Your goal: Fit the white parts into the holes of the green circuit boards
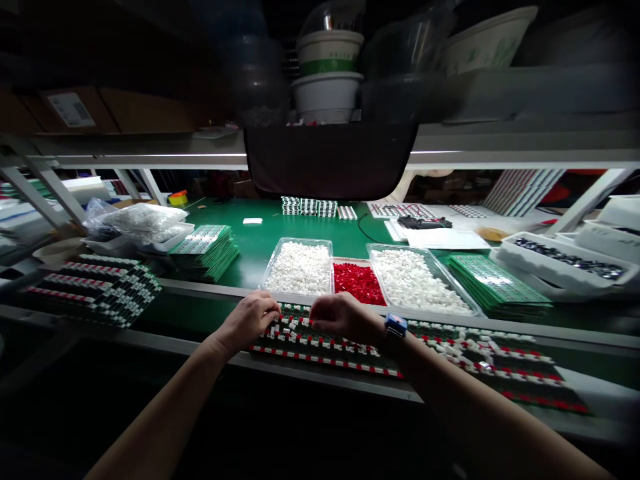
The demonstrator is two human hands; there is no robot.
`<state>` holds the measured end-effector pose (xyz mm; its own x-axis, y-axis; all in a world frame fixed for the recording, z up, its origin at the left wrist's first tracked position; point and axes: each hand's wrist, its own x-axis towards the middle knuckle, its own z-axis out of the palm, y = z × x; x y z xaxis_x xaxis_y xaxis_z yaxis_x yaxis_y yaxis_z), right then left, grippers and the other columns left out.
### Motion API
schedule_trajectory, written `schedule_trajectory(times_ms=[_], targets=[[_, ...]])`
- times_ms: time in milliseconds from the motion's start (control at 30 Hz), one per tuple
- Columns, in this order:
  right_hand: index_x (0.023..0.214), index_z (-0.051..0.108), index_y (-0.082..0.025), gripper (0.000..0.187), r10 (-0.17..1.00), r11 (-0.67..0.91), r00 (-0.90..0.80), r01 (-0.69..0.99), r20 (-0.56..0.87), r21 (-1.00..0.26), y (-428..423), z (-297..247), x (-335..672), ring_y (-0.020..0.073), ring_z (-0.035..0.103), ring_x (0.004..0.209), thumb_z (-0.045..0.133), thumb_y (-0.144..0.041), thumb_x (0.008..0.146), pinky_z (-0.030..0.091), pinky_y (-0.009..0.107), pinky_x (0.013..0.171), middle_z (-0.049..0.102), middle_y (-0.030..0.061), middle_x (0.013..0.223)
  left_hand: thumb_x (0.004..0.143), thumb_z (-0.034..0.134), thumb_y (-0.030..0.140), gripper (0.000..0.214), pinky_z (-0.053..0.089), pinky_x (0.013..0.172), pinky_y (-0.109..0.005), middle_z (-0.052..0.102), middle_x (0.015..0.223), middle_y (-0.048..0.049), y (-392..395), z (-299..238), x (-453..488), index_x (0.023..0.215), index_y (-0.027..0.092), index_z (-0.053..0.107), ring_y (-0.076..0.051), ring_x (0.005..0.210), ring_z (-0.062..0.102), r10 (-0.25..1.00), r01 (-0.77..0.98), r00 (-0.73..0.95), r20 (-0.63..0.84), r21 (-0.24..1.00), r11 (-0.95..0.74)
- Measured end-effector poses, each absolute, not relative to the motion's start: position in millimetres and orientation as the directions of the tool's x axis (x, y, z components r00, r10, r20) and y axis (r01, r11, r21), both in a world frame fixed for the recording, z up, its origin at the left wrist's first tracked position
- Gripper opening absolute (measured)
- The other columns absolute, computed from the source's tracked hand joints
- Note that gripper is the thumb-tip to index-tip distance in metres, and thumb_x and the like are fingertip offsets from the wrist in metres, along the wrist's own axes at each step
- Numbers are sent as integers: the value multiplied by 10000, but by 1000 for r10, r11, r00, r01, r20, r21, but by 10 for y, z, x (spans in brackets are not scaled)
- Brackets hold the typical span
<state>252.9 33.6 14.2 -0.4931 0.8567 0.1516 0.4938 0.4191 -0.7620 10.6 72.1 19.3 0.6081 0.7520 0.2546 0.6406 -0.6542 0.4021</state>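
Two bare hands curved over a dark green circuit board studded with rows of small white and red plastic parts

Left hand [247,321] and right hand [345,317] close together, neither spread nor pressed flat, fingers bent down onto the rows at the board's near edge; any pinch hidden behind the knuckles, so impossible to tell. Just past the fingertips, a clear plastic tray of white plastic parts [299,268], a shallow tray of red plastic parts [357,283] and a second clear tray of white parts [420,283]. Blue smartwatch [396,327] on the right wrist, low over the neighbouring populated board [480,353]. Likely trouble: a dragged watch or wrist knocking loose parts out of line, or a bumped tray mixing red and white.
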Motion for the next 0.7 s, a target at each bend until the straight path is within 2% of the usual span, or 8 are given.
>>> schedule_trajectory(times_ms=[100,200,300,400,567,700], targets=[[896,726,-150,182,832,473,-523,494,185,-729,327,141,2537,108,588,655,612,-260,806,441,193,607,666,25,766,815,545,195,157,438,769,-295,669,805,-53,646,237,91,756,172,689,-195,796,606,790,665,550,273,430,-611],[946,736,-166,216,824,532,-514,560,237,-636,330,135,2531,113,593,687,563,-251,849,446,207,639,664,55,860,792,585,233,136,435,721,-294,666,769,-52,531,278,115,715,171,679,-203,756,612,855,761,471,217,389,-518],[1001,719,-145,237,851,507,-470,624,232,-595,336,134,2483,114,584,661,556,-226,849,442,214,636,669,52,810,777,616,248,134,425,702,-297,670,761,-64,438,285,172,688,166,674,-215,757,616,911,854,392,131,316,-413],[954,720,-134,204,899,430,-383,680,213,-594,339,140,2400,119,584,632,595,-190,803,434,218,616,678,35,729,786,613,280,159,415,696,-293,678,771,-71,399,266,225,691,167,672,-213,759,620,934,890,339,114,283,-358],[888,739,-147,176,918,396,-321,681,235,-616,361,126,2266,143,633,725,594,-175,794,457,231,691,712,60,819,757,605,306,161,419,686,-302,701,780,-77,420,254,257,696,178,681,-240,769,640,957,903,280,72,320,-288],[849,740,-162,157,926,378,-296,725,234,-577,372,130,2172,144,623,726,606,-153,766,447,229,692,702,52,811,727,590,303,164,417,659,-299,710,731,-73,445,271,258,669,180,680,-241,742,644,966,888,259,20,388,-246]])
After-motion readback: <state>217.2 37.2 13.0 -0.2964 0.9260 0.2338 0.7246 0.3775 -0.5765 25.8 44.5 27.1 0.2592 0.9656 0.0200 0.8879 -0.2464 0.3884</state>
